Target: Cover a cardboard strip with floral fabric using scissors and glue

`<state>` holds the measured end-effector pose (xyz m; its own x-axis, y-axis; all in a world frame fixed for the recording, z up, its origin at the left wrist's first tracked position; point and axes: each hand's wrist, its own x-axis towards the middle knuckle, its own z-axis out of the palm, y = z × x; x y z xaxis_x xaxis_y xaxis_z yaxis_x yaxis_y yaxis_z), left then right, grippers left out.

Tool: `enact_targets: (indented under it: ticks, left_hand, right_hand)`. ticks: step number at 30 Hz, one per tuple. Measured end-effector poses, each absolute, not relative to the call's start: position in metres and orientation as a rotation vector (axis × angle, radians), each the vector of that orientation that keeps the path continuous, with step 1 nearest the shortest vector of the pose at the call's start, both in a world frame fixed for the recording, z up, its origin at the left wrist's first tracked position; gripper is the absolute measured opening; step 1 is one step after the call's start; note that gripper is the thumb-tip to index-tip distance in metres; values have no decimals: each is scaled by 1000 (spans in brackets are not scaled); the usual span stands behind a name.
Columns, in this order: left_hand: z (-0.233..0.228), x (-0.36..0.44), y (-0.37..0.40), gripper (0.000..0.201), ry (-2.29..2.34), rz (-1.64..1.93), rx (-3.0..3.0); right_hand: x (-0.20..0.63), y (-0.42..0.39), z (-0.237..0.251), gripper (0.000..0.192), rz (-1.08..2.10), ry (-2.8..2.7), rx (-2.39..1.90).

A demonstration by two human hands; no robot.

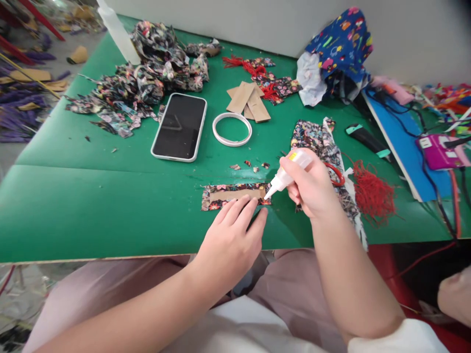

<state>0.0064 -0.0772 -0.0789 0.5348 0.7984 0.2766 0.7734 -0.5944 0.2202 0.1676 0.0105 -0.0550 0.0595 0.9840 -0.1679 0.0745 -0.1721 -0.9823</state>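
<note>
The floral fabric strip [235, 195] with its cardboard insert lies flat near the green table [91, 206] edge. Your left hand [230, 242], fingers flat and holding nothing, pins its lower edge; your right hand [312, 189] grips the glue bottle [289, 171], nozzle at the strip's right end. Squeeze lightly and keep glue off your fingers.

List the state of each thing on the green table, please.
glue bottle: tilted, nozzle at the strip's end, gripped by right hand
fabric strip: flat, pressed by left hand
phone: screen dark, face up
white ring: lying flat
</note>
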Motion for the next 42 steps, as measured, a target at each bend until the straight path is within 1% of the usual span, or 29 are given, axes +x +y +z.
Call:
enact_targets:
  ticks: [5,12,19,42]
  left_hand:
    - [-78,6,-79,36,1370,543,2694]
    - [-78,6,-78,35,1369,544,2695]
    - [-81,6,-79,35,1369,552,2713]
    - [-79,6,-78,33,1364,551,2714]
  right_hand:
    - [163,13,-57,35,1153,-1104,-1468]
    - [165,14,-58,35,1161,-1054,-1429]
    - [165,15,-61,32,1091,-1110,-1352]
    - [169,18,-70,34,1024,-1172,-1361]
